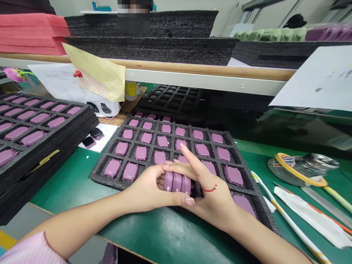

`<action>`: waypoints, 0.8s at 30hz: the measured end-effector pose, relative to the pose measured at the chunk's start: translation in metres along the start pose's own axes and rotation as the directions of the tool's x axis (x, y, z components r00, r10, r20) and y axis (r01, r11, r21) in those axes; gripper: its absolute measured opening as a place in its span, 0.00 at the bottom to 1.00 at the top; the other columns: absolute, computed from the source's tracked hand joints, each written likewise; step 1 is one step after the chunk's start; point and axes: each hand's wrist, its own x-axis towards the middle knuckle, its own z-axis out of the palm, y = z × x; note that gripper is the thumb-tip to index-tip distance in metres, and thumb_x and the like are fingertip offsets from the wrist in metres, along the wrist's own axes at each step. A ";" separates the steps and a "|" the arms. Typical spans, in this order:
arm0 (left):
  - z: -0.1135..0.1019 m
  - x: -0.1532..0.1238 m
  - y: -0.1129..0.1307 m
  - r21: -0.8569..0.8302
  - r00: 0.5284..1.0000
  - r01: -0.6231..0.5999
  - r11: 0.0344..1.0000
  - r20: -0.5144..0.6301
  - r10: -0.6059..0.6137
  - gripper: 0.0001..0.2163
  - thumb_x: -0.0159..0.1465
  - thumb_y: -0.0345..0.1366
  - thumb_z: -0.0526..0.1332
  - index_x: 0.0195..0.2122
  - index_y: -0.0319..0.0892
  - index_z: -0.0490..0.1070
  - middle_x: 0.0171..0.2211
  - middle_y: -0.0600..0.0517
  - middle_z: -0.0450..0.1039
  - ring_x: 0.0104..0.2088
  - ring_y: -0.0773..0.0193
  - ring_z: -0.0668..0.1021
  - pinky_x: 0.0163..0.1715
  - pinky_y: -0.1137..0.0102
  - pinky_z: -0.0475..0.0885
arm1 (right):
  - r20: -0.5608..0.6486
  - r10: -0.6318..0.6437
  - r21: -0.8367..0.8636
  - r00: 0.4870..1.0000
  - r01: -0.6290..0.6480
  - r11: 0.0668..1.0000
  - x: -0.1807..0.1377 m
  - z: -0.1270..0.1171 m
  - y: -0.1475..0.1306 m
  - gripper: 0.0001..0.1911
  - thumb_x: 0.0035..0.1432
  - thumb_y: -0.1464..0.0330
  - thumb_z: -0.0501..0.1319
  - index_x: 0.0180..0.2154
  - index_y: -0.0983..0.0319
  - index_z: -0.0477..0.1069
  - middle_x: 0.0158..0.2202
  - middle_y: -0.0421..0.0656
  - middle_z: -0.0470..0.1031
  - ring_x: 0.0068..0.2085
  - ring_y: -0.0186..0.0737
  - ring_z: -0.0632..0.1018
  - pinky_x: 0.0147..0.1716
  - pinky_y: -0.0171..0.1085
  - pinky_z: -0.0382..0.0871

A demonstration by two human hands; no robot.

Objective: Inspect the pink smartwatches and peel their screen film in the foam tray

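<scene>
Three purple watch cases point(177, 182) stand side by side, pressed together between my hands. My left hand point(145, 189) is closed round their left side, its thumb stretched along the near side. From the right, my right hand point(213, 192) closes over them, with its index finger raised and its other fingers partly hidden. A red string bracelet circles the right wrist. Beneath and beyond both hands lies a black foam tray point(96, 175), with purple watch cases in most of its visible compartments. My hands cover some of its near compartments.
Another foam tray of purple cases point(82, 137) stands at left, near two dark-screened watches point(96, 133). At right lie a toothbrush point(286, 214), a glass jar point(291, 170) and a metal ruler point(324, 203). A shelf point(192, 80) crosses the back; a person is behind it.
</scene>
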 end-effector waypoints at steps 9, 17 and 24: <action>-0.002 -0.006 0.001 0.335 0.953 -0.237 0.912 -0.102 0.285 0.20 0.54 0.36 0.75 0.49 0.44 0.78 0.48 0.49 0.81 0.48 0.56 0.81 0.52 0.64 0.74 | -0.041 0.016 0.168 0.999 -0.009 0.986 0.002 -0.011 -0.008 0.51 0.57 0.48 0.66 0.72 0.49 0.44 0.65 0.50 0.68 0.64 0.54 0.71 0.66 0.56 0.63; -0.002 -0.007 -0.002 0.491 0.890 -0.375 0.786 -0.046 0.453 0.18 0.58 0.36 0.73 0.50 0.45 0.78 0.49 0.49 0.81 0.51 0.56 0.81 0.56 0.63 0.72 | -0.142 0.413 0.529 0.900 -0.284 0.800 0.005 -0.007 0.000 0.26 0.69 0.51 0.53 0.63 0.52 0.63 0.51 0.46 0.78 0.52 0.44 0.80 0.56 0.47 0.74; -0.002 -0.006 -0.003 0.507 0.852 -0.450 0.735 -0.002 0.523 0.16 0.62 0.35 0.70 0.51 0.45 0.78 0.51 0.48 0.81 0.54 0.56 0.79 0.58 0.62 0.71 | 0.241 0.459 0.547 0.855 -0.510 0.663 0.005 -0.008 -0.009 0.45 0.57 0.39 0.60 0.66 0.57 0.55 0.47 0.48 0.82 0.48 0.50 0.84 0.45 0.46 0.81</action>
